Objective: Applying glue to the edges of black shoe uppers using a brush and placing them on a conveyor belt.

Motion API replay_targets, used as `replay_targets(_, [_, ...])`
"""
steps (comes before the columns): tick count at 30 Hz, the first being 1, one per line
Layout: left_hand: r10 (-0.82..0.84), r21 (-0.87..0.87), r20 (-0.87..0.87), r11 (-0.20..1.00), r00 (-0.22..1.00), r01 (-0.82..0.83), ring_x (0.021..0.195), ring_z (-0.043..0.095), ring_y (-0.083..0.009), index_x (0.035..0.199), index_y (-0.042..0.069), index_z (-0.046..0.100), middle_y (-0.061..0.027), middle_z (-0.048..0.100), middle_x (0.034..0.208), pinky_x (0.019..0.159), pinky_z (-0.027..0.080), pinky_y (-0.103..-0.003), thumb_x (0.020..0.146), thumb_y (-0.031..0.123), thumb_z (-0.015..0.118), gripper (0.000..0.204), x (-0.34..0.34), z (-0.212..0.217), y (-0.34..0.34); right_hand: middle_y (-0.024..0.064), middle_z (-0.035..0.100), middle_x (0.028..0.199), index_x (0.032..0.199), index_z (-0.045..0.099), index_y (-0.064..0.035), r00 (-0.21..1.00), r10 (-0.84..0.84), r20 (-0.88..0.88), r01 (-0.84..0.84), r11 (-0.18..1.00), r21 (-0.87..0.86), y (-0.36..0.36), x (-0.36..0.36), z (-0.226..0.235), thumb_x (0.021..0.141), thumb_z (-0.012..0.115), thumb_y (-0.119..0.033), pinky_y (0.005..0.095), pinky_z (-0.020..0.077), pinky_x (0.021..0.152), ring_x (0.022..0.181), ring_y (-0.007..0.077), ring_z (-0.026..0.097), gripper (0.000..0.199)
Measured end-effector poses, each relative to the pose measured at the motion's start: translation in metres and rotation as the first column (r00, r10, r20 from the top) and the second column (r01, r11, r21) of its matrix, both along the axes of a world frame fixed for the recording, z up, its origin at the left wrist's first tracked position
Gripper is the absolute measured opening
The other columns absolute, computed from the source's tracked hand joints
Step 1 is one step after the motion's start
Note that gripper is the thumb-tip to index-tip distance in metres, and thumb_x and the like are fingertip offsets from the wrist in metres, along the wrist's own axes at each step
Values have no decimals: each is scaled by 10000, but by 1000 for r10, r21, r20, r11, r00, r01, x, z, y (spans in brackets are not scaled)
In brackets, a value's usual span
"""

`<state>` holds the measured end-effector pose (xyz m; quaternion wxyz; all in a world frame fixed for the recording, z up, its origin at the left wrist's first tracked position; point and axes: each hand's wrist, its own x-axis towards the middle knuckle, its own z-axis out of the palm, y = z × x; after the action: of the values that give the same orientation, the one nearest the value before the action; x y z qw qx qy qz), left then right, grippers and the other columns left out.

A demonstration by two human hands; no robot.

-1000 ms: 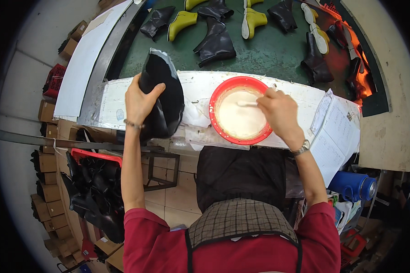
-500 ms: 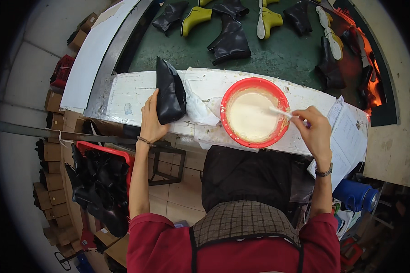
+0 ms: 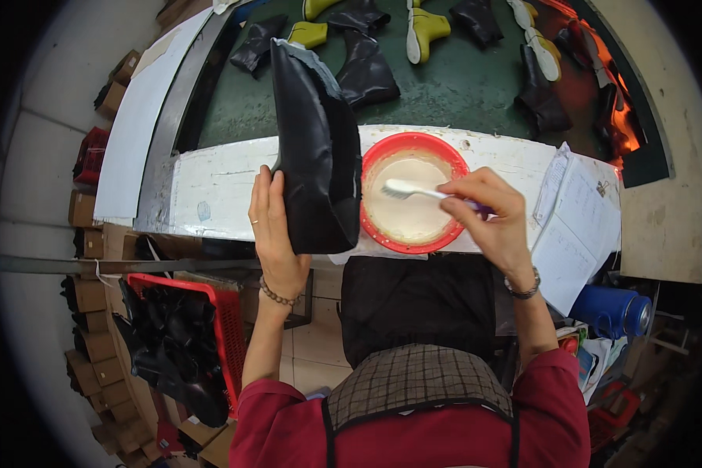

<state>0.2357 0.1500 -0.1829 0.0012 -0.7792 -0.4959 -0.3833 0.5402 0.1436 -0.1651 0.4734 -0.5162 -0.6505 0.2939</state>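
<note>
A black leather boot stands tall at the near side of the white bench. My left hand is closed around its left side, with the far fingers behind it out of sight. Its open top edge shows a grey lining. Pinched in my right hand is a white toothbrush with a purple handle end. The brush head points left, over a red bowl of cream-coloured liquid. The boot's right side is close to the bowl's left rim.
Beyond the white bench, a green surface carries several black boots and yellow shoe forms; an orange glow lies at its right. Papers rest right of the bowl. A blue flask and a red crate of black boots flank me.
My left hand has raised the boot toward me and rightward, so it looks much larger. The toothbrush has come out over the bowl's middle, its head now visible above the liquid.
</note>
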Motion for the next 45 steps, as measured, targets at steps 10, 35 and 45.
replay_targets(10, [-179,-23,32,983,983,180,1436,409,-397,1537,-41,340,-258,371,1581,1173,342,-435,830,13,693,791,23,13,-18,26,668,864,988,788,-42,991,-128,43,119,978,168,10,27,-10,830,811,-48,200,446,555,690,68,591,160])
replay_targets(35, [-162,-8,220,986,962,168,1403,436,-428,1515,-79,360,-275,422,1540,1156,364,-459,855,67,723,767,46,15,-7,52,660,903,1019,790,-45,996,-65,65,38,934,355,23,32,1,797,829,-12,232,477,600,722,97,610,228])
replay_targets(45, [-75,188,276,982,958,22,1400,440,-422,1508,-73,382,-284,432,1528,1150,360,-452,893,116,704,719,51,4,21,54,657,897,991,792,-45,993,73,97,-101,940,326,-20,10,1,748,845,-5,254,502,596,712,134,634,252])
